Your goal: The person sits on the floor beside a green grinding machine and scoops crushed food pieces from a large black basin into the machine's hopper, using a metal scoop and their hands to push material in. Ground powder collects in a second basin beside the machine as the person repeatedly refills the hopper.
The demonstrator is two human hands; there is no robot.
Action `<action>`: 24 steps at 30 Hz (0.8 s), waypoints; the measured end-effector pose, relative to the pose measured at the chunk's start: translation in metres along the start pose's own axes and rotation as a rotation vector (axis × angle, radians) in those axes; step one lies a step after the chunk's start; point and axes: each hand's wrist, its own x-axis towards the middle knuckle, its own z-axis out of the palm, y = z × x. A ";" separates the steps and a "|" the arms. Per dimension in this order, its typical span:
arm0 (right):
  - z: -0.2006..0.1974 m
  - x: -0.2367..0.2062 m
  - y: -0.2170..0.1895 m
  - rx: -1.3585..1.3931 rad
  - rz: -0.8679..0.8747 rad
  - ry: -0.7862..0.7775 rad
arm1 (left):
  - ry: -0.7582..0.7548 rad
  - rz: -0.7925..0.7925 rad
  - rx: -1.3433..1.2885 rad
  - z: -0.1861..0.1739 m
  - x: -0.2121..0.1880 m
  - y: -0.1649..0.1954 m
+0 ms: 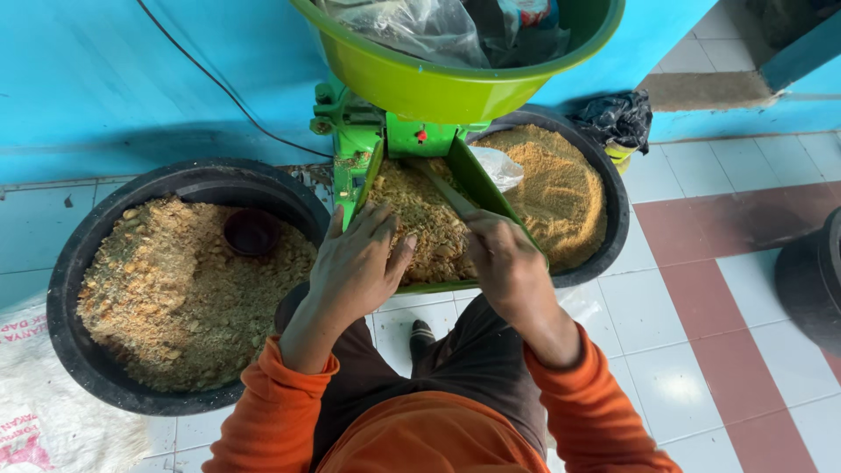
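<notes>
A green machine point(385, 140) stands against the blue wall, with a green feed tray point(480, 180) full of coarse brown-yellow crumbly mash point(427, 223). My left hand point(359, 258) lies flat on the mash, fingers spread. Beside it, my right hand point(506, 263) is closed around a thin stick point(442, 188) that reaches up the tray toward the machine's throat. A green basin point(438, 83) with plastic bags in it sits on top of the machine.
A black tub point(79, 263) of coarse mash with a small dark bowl point(251, 230) stands left. Another black tub point(613, 188) of finer yellow meal stands right. A black bag point(618, 118), a white sack point(39, 412) and a dark round object point(810, 276) lie around on the tiles.
</notes>
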 end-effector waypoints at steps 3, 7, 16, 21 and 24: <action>-0.028 -0.008 -0.006 -0.142 0.017 0.117 | 0.046 0.026 0.000 -0.001 0.001 0.000; -0.086 -0.019 -0.020 -0.100 0.153 0.051 | 0.034 0.008 -0.022 0.000 0.000 0.000; -0.043 0.007 -0.008 -0.047 0.080 0.011 | 0.067 0.041 -0.020 0.000 -0.002 -0.002; -0.061 0.006 -0.026 -0.131 -0.004 0.013 | 0.053 0.006 -0.125 0.000 -0.002 -0.003; -0.056 0.011 -0.026 -0.069 0.051 0.005 | 0.099 0.038 -0.114 0.000 -0.002 -0.003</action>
